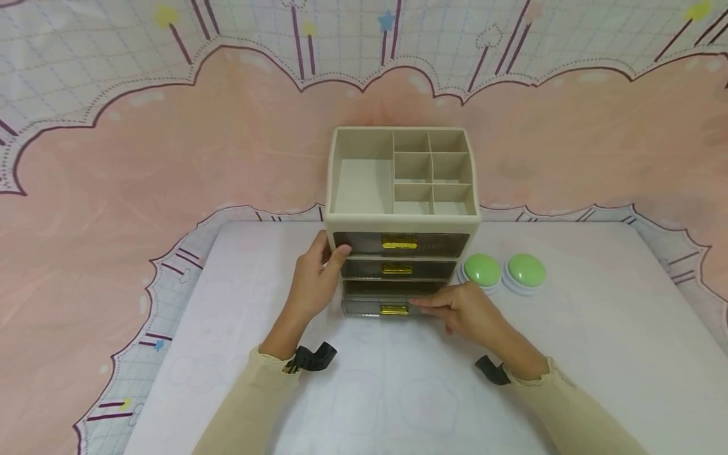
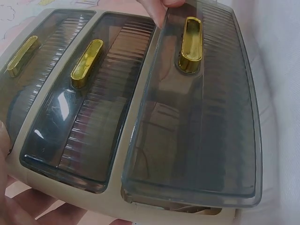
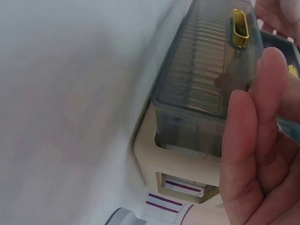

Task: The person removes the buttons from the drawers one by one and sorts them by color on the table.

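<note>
A beige desktop organizer [image 1: 402, 221] stands on the table, with smoky clear drawers and gold handles down its front. Its bottom drawer [image 1: 361, 308] is pulled partly out; the two drawers above it are closed. My left hand [image 1: 315, 278] grips the organizer's left side, thumb on the front edge and fingers round the side wall. At the bottom drawer's right part, my right hand [image 1: 466, 311] touches the top edge and front with extended fingers [image 3: 241, 136], to the right of the gold handle [image 1: 394, 309]. The thumb of that hand is hidden in the head view.
Two green push-button domes on white bases, one nearer [image 1: 482, 270] and one farther right [image 1: 526, 270], stand right of the organizer. The organizer's top has open compartments [image 1: 364, 186]. Behind the white table [image 1: 227, 303] hangs a pink patterned cloth [image 1: 256, 139].
</note>
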A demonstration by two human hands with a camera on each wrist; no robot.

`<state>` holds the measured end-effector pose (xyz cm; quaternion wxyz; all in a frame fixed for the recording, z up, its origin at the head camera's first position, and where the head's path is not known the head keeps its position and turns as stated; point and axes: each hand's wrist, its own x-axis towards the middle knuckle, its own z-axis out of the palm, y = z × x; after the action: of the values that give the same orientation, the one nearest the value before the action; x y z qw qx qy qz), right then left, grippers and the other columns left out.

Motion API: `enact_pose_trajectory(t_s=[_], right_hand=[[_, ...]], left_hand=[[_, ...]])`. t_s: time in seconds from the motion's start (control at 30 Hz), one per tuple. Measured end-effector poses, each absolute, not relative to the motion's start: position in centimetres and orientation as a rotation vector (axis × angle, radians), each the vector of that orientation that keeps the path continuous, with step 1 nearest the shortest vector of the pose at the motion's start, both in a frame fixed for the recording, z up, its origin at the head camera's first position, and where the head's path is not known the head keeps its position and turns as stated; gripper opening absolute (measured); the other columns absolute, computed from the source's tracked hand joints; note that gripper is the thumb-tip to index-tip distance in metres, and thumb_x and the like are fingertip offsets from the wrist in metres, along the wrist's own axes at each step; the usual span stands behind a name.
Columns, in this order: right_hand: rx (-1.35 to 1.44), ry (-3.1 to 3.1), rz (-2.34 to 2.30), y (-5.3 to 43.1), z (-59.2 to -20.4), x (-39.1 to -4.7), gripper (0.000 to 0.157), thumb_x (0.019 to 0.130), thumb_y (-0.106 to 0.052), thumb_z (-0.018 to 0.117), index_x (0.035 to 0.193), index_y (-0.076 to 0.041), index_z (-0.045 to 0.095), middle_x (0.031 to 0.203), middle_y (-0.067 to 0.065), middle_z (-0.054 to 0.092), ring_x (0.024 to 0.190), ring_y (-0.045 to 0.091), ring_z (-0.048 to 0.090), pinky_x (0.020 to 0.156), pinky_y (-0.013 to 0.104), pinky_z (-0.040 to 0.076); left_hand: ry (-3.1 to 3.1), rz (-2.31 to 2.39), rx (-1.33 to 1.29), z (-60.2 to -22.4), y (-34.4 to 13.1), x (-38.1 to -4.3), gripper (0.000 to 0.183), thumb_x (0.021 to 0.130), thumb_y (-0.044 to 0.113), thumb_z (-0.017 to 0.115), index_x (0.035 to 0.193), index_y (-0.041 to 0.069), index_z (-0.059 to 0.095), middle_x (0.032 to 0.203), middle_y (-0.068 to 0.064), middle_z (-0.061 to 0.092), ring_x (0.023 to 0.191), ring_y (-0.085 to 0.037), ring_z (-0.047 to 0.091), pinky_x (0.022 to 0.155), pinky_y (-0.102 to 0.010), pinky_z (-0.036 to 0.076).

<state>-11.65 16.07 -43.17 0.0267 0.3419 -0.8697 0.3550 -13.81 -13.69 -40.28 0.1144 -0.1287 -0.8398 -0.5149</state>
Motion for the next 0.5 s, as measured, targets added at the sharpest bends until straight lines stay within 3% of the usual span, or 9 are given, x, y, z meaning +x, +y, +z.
enact_pose_trajectory(t_s=[0.2,0.33,0.5], right_hand=[[0.901,-2.643,1.01,15.8,-43.0,-10.7,0.027,0.086,-0.013,0.083,0.112,-0.015,0.08,0.1,0.006,0.08,0.045,-0.011,0.051,0.045,0.012,0.045],[0.791,-2.489,0.962,15.2,-43.0,-9.4,0.025,0.081,-0.02,0.087,0.105,-0.014,0.082,0.093,0.002,0.08,0.056,-0.004,0.058,0.052,0.01,0.047],[0.783,-2.463,1.198,13.8,-43.5,-8.1,0.024,0.077,-0.017,0.09,0.1,-0.012,0.082,0.085,0.002,0.08,0.048,-0.006,0.05,0.045,0.011,0.042]], left_hand=[[-2.467,-1.511,-0.38,-40.3,-13.6,-13.9,0.047,0.104,0.05,0.05,0.127,0.009,0.053,0.124,-0.015,0.07,0.124,-0.03,0.066,0.092,-0.052,0.058],[-2.47,-1.517,-0.38,-40.3,-13.6,-13.9,0.046,0.105,0.047,0.051,0.129,0.009,0.053,0.127,-0.016,0.069,0.126,-0.03,0.065,0.093,-0.053,0.058],[-2.47,-1.529,-0.376,-40.4,-13.6,-13.8,0.045,0.105,0.046,0.051,0.131,0.009,0.053,0.128,-0.017,0.068,0.126,-0.031,0.065,0.093,-0.053,0.058]])
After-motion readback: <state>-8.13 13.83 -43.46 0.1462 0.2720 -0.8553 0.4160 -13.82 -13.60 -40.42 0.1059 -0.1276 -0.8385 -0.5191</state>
